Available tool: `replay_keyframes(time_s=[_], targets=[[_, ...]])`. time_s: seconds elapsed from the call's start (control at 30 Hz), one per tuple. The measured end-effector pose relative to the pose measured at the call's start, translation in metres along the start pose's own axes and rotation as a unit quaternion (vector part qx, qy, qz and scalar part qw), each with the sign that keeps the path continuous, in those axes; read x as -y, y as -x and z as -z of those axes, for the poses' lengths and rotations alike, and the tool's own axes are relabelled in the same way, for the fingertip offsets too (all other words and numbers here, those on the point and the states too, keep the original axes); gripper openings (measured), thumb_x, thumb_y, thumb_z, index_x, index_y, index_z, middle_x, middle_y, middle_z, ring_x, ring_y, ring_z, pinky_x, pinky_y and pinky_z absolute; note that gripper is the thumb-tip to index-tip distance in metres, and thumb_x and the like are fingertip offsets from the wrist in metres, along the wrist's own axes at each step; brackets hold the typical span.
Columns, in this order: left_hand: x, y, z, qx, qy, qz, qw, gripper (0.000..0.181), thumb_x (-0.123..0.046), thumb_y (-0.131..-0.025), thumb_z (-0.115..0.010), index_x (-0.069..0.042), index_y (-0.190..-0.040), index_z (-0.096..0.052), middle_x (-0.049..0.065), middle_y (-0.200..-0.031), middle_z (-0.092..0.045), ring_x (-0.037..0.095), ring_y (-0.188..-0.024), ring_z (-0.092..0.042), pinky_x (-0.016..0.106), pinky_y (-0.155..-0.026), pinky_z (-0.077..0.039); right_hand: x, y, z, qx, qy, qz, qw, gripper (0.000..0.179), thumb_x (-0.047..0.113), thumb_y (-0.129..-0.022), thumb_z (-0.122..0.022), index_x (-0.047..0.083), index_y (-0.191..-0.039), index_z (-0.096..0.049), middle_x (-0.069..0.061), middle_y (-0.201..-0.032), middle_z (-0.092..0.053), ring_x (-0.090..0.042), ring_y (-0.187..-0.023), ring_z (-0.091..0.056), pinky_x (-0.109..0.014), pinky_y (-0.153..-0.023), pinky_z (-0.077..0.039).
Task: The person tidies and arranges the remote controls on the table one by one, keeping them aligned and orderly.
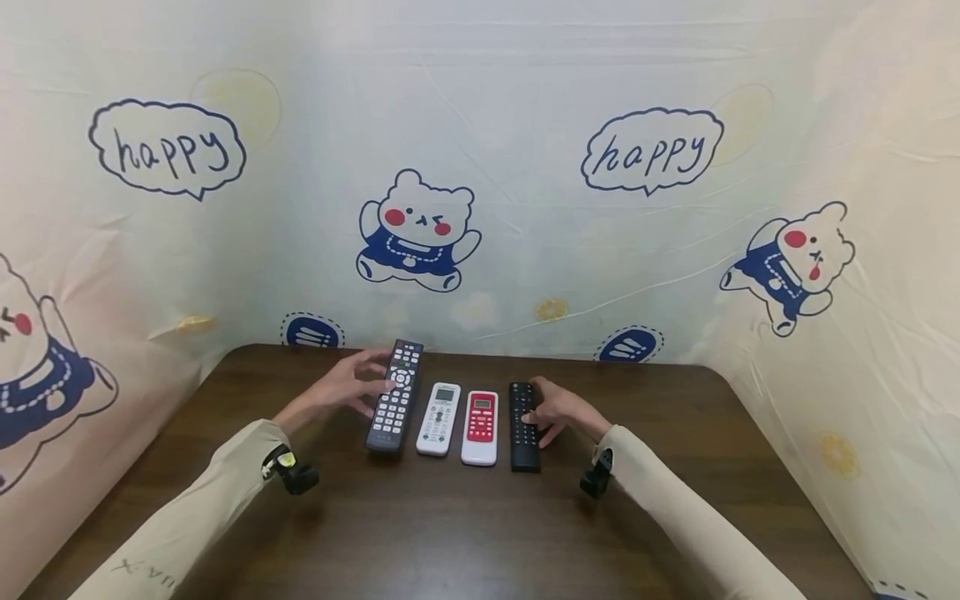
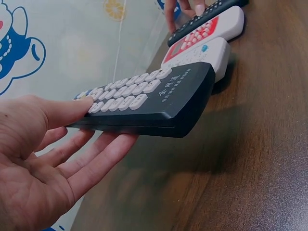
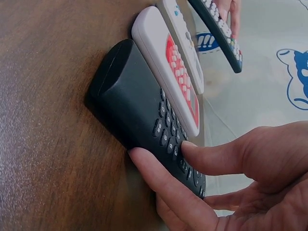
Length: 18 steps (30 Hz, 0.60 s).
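Note:
My left hand [image 1: 349,383] holds a large dark remote control [image 1: 396,397] with white buttons, thumb on its face and fingers beneath. In the left wrist view this remote is raised off the table, its shadow on the wood below. At the right end of the row, my right hand [image 1: 561,408] grips a slim black remote control [image 1: 525,427], thumb on the buttons and a finger along its side. Between them lie a white remote control [image 1: 438,419] with a small screen and a white remote control with a red face [image 1: 480,428].
The brown wooden table [image 1: 420,533] carries the row of remotes near its back edge. Behind and beside it hangs a pale curtain [image 1: 525,108] printed with bears and "happy" bubbles. A small black camera [image 1: 298,477] is strapped to the left wrist, another [image 1: 596,475] to the right.

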<state>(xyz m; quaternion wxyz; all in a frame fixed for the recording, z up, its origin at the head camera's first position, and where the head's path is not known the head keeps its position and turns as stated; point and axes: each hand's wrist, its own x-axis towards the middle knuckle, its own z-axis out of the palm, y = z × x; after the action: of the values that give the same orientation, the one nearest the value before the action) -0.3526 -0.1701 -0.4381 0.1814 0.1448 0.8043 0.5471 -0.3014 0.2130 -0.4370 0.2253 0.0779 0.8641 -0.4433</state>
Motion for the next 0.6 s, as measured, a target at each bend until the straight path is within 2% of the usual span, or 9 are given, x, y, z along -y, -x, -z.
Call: replay_keyframes(time_s=[0.4, 0.6], targets=[[0.01, -0.007, -0.004, 0.004, -0.011, 0.014, 0.9998, 0.085, -0.015, -0.096, -0.075, -0.002, -0.164, -0.025, 0.035, -0.142, -0.046, 0.031, -0.095, -0.07, 0.046, -0.069, -0.066, -0.002, -0.001, 0.001, -0.003, 0.001, 0.002, 1.0, 0.081, 0.003, -0.098, -0.071, 0.009, -0.164, -0.024, -0.036, -0.141, -0.042, -0.042, -0.104, -0.068, -0.04, -0.068, -0.066], [0.016, -0.008, -0.01, 0.011, -0.023, 0.031, 0.9992, 0.083, -0.013, -0.096, -0.075, -0.002, -0.163, -0.027, 0.034, -0.14, -0.047, 0.032, -0.097, -0.069, 0.045, -0.067, -0.066, -0.003, 0.0, 0.002, 0.001, -0.003, 0.005, 1.0, 0.083, 0.001, -0.097, -0.071, 0.009, -0.164, -0.024, -0.037, -0.14, -0.042, -0.041, -0.102, -0.068, -0.04, -0.069, -0.067]])
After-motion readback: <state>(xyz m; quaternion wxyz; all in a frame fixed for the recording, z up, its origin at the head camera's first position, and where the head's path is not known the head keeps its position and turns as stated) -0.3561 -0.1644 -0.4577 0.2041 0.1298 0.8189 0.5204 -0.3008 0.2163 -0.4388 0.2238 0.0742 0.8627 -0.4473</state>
